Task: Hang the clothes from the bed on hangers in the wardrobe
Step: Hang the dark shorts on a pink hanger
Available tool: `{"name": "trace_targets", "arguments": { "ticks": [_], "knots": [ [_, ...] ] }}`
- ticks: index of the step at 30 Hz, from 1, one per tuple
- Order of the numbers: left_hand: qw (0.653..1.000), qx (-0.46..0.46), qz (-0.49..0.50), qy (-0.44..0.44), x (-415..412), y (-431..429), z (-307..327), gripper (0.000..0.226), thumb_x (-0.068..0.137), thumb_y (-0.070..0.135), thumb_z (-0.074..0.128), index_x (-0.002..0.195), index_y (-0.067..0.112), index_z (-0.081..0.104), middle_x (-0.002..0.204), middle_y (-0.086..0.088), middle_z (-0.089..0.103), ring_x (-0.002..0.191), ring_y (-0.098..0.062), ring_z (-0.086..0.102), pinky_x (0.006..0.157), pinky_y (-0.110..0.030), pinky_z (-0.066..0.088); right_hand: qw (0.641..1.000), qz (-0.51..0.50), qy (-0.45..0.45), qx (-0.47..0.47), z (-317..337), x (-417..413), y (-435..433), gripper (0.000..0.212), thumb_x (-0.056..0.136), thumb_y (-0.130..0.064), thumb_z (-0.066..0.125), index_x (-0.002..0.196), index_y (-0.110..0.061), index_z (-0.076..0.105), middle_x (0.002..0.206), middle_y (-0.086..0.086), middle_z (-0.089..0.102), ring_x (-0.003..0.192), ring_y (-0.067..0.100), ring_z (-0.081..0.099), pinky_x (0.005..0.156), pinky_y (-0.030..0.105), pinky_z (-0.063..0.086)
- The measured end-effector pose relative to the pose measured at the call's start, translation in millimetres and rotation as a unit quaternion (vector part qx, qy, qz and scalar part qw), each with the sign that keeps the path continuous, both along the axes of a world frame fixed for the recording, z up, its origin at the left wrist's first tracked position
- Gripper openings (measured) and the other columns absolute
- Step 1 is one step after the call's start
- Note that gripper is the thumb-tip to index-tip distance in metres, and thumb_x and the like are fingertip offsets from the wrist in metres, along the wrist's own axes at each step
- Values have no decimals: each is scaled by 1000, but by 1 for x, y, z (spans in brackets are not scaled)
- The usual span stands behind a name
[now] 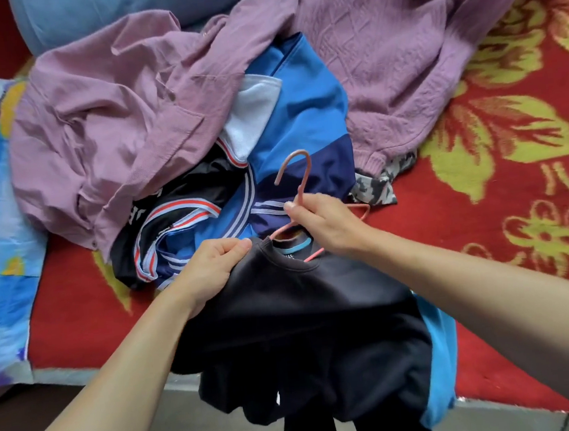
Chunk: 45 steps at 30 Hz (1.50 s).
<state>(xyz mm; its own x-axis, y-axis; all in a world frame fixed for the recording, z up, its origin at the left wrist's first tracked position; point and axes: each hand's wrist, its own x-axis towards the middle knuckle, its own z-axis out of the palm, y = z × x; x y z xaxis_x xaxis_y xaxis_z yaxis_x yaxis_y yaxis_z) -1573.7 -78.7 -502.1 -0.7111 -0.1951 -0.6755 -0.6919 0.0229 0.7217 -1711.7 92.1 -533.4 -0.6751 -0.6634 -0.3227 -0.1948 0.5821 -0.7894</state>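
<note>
**Here: hanger going into a black T-shirt**

The black T-shirt (294, 304) droops below both hands, over the bed's (448, 221) edge. The left hand (208, 266) pinches its collar. The right hand (325, 222) grips the pink hanger (304, 179) at its neck, with one hanger arm inside the neckline. Beyond the hands lie a blue jersey (301, 110), a mauve shirt (107, 127) and a lilac sweater (392, 51).

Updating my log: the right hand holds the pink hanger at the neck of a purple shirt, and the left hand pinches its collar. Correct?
Not purple. In the head view the right hand holds the pink hanger at the neck of a black shirt, and the left hand pinches its collar.
</note>
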Motion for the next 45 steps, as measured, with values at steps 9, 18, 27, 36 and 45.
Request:
{"name": "trace_targets", "arguments": {
  "ticks": [9,18,27,36,45],
  "knots": [
    [982,-189,-13,-3,14,6,-23,66,76,76,53,55,14,39,56,6,34,55,-12,34,60,-35,28,982,-147,121,-1,-4,9,35,37,78,-50,62,63,-18,54,63,-5,56,66,16,55,64,32,42],
    [969,-243,19,42,18,22,-17,68,69,74,56,44,18,27,48,6,23,46,-12,23,51,-32,20,928,-139,-96,331,-58,50,16,84,64,-62,73,129,-21,40,131,6,47,124,29,48,95,40,42],
    [969,-241,-34,50,33,6,-15,69,68,78,48,45,17,23,48,9,19,46,-9,20,47,-28,16,854,-414,-188,253,-64,-37,125,55,70,-25,67,122,-17,52,95,10,66,79,27,68,72,37,57],
    [944,-314,-105,9,17,33,-34,69,67,79,45,46,13,39,43,0,33,51,-23,39,53,-37,31,956,-72,192,210,-26,-65,144,59,65,0,58,117,-28,61,107,0,70,98,28,64,79,38,50],
    [947,-278,-127,100,2,25,-25,65,79,75,37,52,16,31,46,2,24,47,-17,26,51,-36,24,966,-115,-36,227,-41,-62,146,48,72,8,48,107,-16,71,100,7,73,88,23,66,77,31,52]
  ]
}}
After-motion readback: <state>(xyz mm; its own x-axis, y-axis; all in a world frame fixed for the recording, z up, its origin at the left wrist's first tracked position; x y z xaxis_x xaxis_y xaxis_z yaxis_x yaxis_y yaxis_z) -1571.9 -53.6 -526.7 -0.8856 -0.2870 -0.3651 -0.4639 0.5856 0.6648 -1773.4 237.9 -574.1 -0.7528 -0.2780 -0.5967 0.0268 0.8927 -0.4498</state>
